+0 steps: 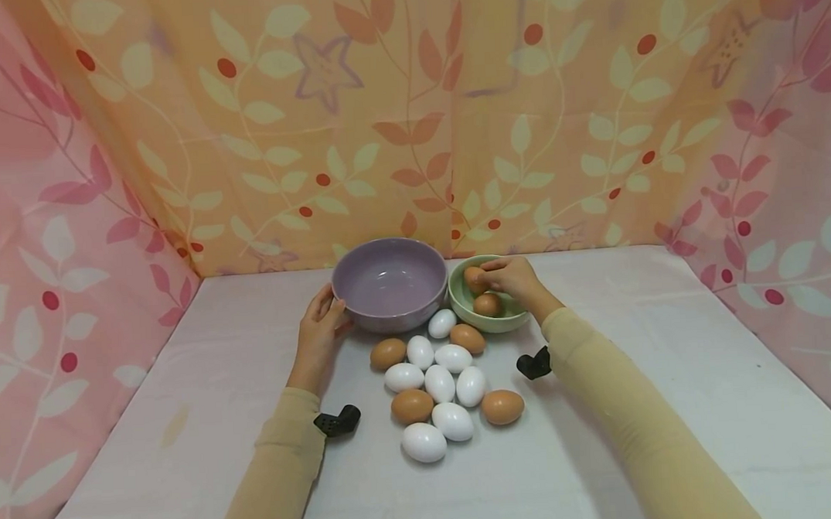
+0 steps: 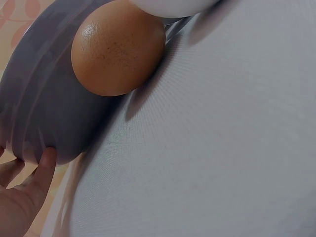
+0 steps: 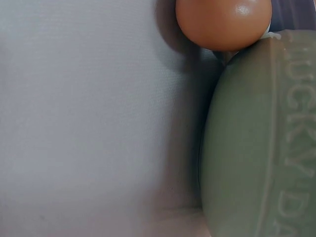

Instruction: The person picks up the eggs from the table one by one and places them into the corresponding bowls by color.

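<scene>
At the left side of a purple bowl, my left hand rests its fingers against the outer wall; the left wrist view shows the thumb laid on that wall. Over a smaller pale green bowl, my right hand pinches a brown egg inside the rim. Another brown egg lies in the same bowl. The right wrist view shows the green bowl's raised lettering but not the right hand. The purple bowl's visible inside holds no eggs.
Several white eggs and several brown eggs lie loose on the white cloth in front of the bowls. One white egg sits close to both bowls. Patterned curtains stand behind and at both sides.
</scene>
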